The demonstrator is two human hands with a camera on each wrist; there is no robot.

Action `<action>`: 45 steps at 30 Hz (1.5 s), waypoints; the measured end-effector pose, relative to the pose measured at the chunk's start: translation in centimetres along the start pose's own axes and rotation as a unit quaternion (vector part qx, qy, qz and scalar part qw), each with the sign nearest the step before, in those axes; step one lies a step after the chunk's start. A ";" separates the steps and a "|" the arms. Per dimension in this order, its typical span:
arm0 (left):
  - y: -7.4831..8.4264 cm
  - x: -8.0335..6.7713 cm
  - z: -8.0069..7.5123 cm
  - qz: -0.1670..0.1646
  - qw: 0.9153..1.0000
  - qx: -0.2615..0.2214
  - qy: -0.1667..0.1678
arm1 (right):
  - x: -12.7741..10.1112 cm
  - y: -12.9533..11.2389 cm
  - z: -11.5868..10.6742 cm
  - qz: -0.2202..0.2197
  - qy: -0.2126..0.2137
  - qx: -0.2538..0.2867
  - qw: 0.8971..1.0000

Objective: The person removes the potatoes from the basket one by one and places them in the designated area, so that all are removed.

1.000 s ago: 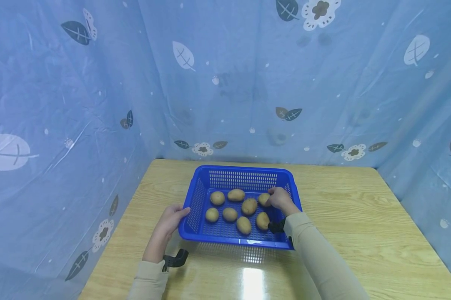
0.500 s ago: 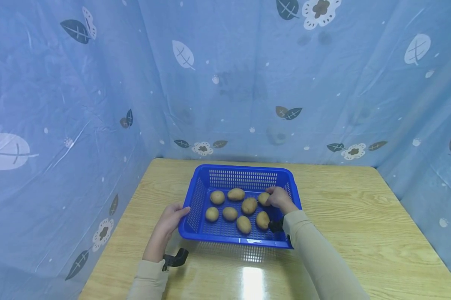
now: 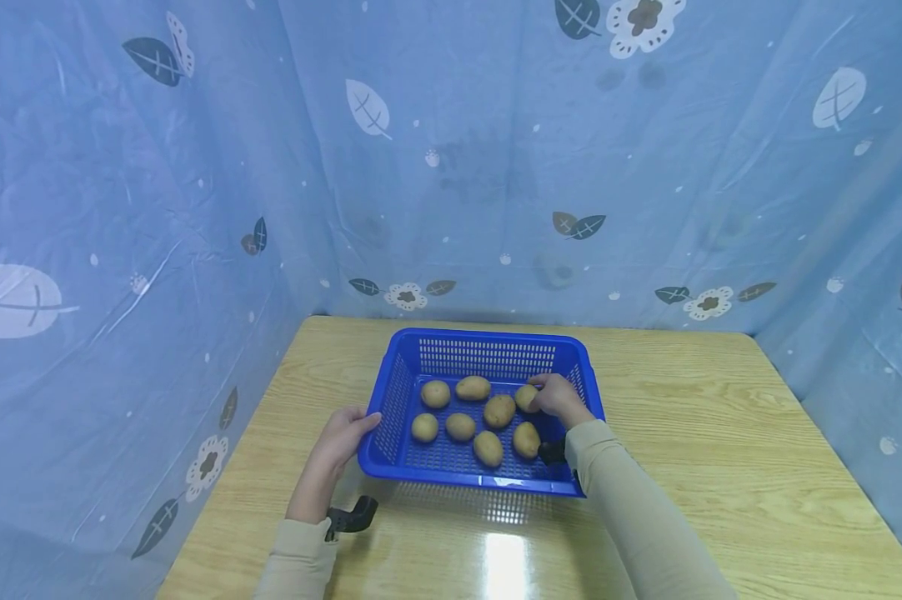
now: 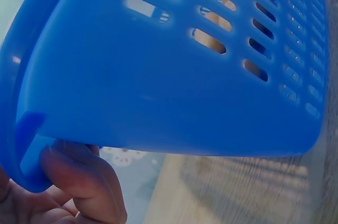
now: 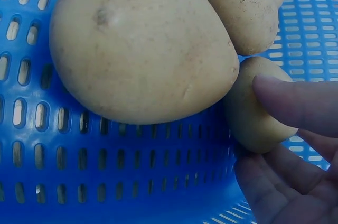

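A blue plastic basket (image 3: 488,481) with slotted walls stands on the table, and several potatoes lie apart on its floor. My left hand (image 3: 343,435) grips the basket's left rim, thumb on top; in the left wrist view its curled fingers (image 4: 84,182) are under the rim. Inside the basket's right part, my right hand (image 3: 559,398) pinches a small potato (image 3: 527,398) between thumb and fingers. The right wrist view shows the thumb on this potato (image 5: 253,113). A larger potato (image 5: 142,49) fills the foreground there. In the head view, the nearest one in front is a potato (image 3: 526,440) below my right wrist.
The wooden table (image 3: 721,433) extends to both sides of the basket. A blue curtain (image 3: 451,167) with leaf and flower prints hangs behind and at both sides. Black camera mounts (image 3: 353,515) are strapped to both wrists.
My right hand and the potato it pinches have shifted very slightly left. The left hand keeps its grip on the rim, and the basket and other potatoes stay in place.
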State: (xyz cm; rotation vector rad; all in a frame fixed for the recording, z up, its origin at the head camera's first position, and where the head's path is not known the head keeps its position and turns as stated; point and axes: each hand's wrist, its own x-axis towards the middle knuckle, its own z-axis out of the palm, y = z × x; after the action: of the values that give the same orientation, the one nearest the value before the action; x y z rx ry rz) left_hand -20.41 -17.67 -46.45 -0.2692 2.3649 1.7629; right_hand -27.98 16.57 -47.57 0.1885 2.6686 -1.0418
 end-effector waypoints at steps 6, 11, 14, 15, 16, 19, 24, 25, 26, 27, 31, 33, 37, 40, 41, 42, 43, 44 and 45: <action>0.0 0.0 0.0 0.000 1.000 -0.005 0.001 | -0.1 -0.1 0.1 0.007 0.010 -0.005 1.000; -0.1 0.1 0.1 0.003 1.000 -0.005 0.000 | -0.2 -0.1 0.2 0.012 0.019 0.003 1.000; -0.1 0.1 0.2 0.003 1.000 -0.008 0.000 | -0.1 0.0 0.2 0.010 0.022 0.002 1.000; -0.1 0.1 0.2 0.001 1.000 -0.010 0.001 | -0.1 0.0 0.2 0.009 0.024 0.000 1.000; -0.1 0.0 0.2 0.002 1.000 -0.010 0.001 | -0.1 0.0 0.2 0.007 0.025 -0.003 1.000; 0.0 0.0 0.2 0.003 1.000 -0.011 0.000 | -0.1 0.0 0.1 0.004 0.032 -0.006 0.999; 0.1 -0.1 0.2 0.002 1.000 -0.006 -0.001 | -0.3 -0.2 -0.1 -0.001 0.048 0.000 0.999; 0.2 -0.2 0.2 0.001 1.000 -0.006 0.000 | -0.3 -0.2 -0.2 -0.001 0.050 0.003 0.999; 0.2 -0.2 0.1 0.000 1.000 -0.006 0.000 | -0.3 -0.2 -0.2 -0.003 0.053 0.004 0.999; 0.2 -0.1 0.1 -0.001 1.000 -0.007 0.002 | -0.3 -0.2 -0.2 -0.006 0.056 0.007 0.998; 0.1 -0.1 0.1 -0.001 1.000 -0.008 0.004 | -0.2 -0.2 -0.3 -0.017 0.067 0.018 0.997; 0.0 -0.1 0.1 0.001 1.000 -0.007 0.005 | -0.3 -0.4 -0.4 -0.022 0.073 0.021 0.997; -0.1 0.1 0.1 0.002 1.000 0.001 0.006 | -0.5 -0.5 -0.6 -0.037 0.081 0.023 0.996; -0.2 0.0 0.1 0.003 1.000 0.003 0.005 | -0.5 -0.6 -0.7 -0.043 0.084 0.033 0.995; -0.1 0.0 0.1 0.004 1.000 0.003 0.005 | -0.5 -0.6 -0.7 -0.042 0.082 0.036 0.995; -0.1 0.0 0.1 0.003 1.000 0.004 0.005 | -0.5 -0.6 -0.7 -0.045 0.083 0.037 0.995; -0.1 0.0 0.1 0.004 1.000 0.003 0.005 | -0.5 -0.6 -0.7 -0.052 0.087 0.034 0.994; -0.1 0.0 0.1 0.004 1.000 0.004 0.005 | -0.4 -0.6 -0.7 -0.056 0.089 0.034 0.994; -0.1 0.0 0.1 0.005 1.000 0.005 0.005 | -0.4 -0.7 -0.7 -0.061 0.090 0.031 0.994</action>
State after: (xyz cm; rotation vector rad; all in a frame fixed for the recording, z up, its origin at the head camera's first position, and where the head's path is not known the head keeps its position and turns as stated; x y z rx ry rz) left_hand -20.34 -17.64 -46.56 -0.2676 2.3849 1.7588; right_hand -27.84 16.56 -46.52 0.1387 2.8419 -1.1989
